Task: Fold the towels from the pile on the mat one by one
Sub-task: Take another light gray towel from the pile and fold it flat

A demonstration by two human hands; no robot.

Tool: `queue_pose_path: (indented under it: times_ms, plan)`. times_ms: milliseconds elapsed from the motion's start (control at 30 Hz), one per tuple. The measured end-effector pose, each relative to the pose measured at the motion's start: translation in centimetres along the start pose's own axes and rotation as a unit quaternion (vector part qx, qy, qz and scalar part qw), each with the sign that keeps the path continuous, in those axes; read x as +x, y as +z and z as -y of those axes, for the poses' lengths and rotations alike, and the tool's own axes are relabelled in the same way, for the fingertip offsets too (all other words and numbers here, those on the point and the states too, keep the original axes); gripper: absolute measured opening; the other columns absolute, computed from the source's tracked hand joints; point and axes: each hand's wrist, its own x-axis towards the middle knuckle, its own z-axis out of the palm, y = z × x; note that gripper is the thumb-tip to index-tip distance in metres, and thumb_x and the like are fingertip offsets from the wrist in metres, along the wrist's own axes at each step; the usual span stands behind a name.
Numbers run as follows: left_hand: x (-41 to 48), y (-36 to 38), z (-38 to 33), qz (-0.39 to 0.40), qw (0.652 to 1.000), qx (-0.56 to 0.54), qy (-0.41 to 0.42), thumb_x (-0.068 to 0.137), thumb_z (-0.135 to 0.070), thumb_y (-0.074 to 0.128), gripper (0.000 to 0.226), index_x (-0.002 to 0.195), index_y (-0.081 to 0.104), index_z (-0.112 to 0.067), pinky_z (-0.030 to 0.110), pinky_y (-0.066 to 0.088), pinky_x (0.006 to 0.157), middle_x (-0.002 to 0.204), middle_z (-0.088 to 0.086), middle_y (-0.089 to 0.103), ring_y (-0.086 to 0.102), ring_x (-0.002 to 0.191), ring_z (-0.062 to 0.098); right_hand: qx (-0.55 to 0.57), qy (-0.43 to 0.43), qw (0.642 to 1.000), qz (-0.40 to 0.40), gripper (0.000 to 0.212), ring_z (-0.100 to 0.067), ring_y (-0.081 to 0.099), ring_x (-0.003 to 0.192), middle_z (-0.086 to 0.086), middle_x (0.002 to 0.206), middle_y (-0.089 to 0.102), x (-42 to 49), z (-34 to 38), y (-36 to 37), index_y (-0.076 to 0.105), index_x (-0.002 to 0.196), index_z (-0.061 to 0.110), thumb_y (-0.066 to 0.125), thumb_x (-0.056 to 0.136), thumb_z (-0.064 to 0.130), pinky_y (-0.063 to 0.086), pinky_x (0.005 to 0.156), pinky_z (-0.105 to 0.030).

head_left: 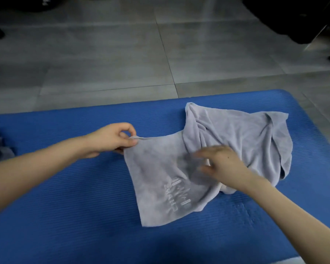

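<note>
Towel [156,180] on mat [65,187] | left hand [111,139] fingers pinch far-left corner | right hand [223,164] fingers spread over middle

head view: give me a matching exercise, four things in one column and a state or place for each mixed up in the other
Things:
1 left hand
2 right hand
3 grey towel
4 blue mat

States or places:
a lies on the tiled floor, under the rest
b pinches a corner of the towel
c partly spread out, rumpled at its far right end
d fingers straight, over the towel's middle

Pairs: 1-b, 2-d, 3-c, 4-a
</note>
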Motion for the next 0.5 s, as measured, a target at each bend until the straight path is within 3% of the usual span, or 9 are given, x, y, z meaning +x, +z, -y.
queue_pose_path:
  times_ms: [100, 167, 267, 333, 433, 500]
  plan:
    - [-3.6, -0.8, -3.2, 0.046, 0.998, 0.028, 0.042, 0.087, -0.012, 0.061, 0.008, 0.083, 0.055, -0.011, 0.024, 0.054, 0.059, 0.066, 0.005, 0.062, 0.058, 0.06, 0.011, 0.102, -0.05, 0.993, -0.031, 0.061, -0.017, 0.052, 0.12, 0.008, 0.131, 0.057, 3.7, 4.3, 0.3, 0.049, 0.135, 0.029, 0.069, 0.077, 0.033, 0.037, 0.104, -0.038]
    - [-6.1, -1.6, -4.7, 0.045, 0.996, 0.048, 0.062, 0.087, -0.014, 0.061, 0.008, 0.084, 0.055, -0.01, 0.025, 0.053, 0.058, 0.064, 0.002, 0.064, 0.058, 0.06, 0.011, 0.122, -0.087, 0.988, -0.026, 0.06, -0.017, 0.054, 0.115, 0.008, 0.127, 0.059, 5.5, 7.5, 0.0, 0.049, 0.135, 0.028, 0.065, 0.078, 0.035, 0.038, 0.101, -0.037]
    - [-10.1, -3.7, -6.1, 0.018, 0.995, 0.064, 0.074, 0.086, -0.015, 0.063, 0.007, 0.083, 0.057, -0.012, 0.027, 0.054, 0.056, 0.065, 0.005, 0.064, 0.058, 0.061, 0.013, 0.094, -0.137, 0.981, -0.105, 0.034, -0.02, 0.06, 0.085, 0.006, 0.091, 0.07, 6.7, 11.3, -1.8, 0.07, 0.107, 0.023, 0.059, 0.079, 0.039, 0.044, 0.081, -0.041]
    - [-12.9, -6.0, -6.8, -0.009, 0.996, 0.038, 0.083, 0.082, -0.023, 0.069, 0.012, 0.079, 0.06, -0.016, 0.027, 0.054, 0.052, 0.066, 0.008, 0.064, 0.06, 0.059, 0.013, 0.111, -0.143, 0.973, -0.143, 0.02, -0.016, 0.058, 0.076, 0.007, 0.078, 0.068, 7.4, 13.6, -4.1, 0.073, 0.088, 0.021, 0.064, 0.078, 0.037, 0.043, 0.076, -0.036]
    - [-16.0, -10.0, -8.2, -0.073, 0.991, -0.021, 0.113, 0.065, -0.036, 0.074, 0.022, 0.074, 0.064, -0.019, 0.022, 0.048, 0.043, 0.065, 0.009, 0.064, 0.059, 0.054, 0.012, 0.22, -0.117, 0.962, -0.107, 0.005, -0.006, 0.055, 0.068, 0.013, 0.072, 0.065, 9.8, 16.7, -8.3, 0.07, 0.078, 0.023, 0.073, 0.079, 0.026, 0.039, 0.066, -0.015]
    - [-16.1, -12.9, -8.6, -0.145, 0.982, -0.04, 0.114, 0.072, -0.025, 0.074, 0.015, 0.073, 0.062, -0.017, 0.019, 0.047, 0.041, 0.064, 0.006, 0.061, 0.055, 0.051, 0.01, 0.237, -0.12, 0.959, -0.102, 0.003, -0.002, 0.054, 0.06, 0.015, 0.066, 0.062, 12.7, 18.9, -10.4, 0.071, 0.079, 0.021, 0.074, 0.079, 0.021, 0.039, 0.061, -0.012]
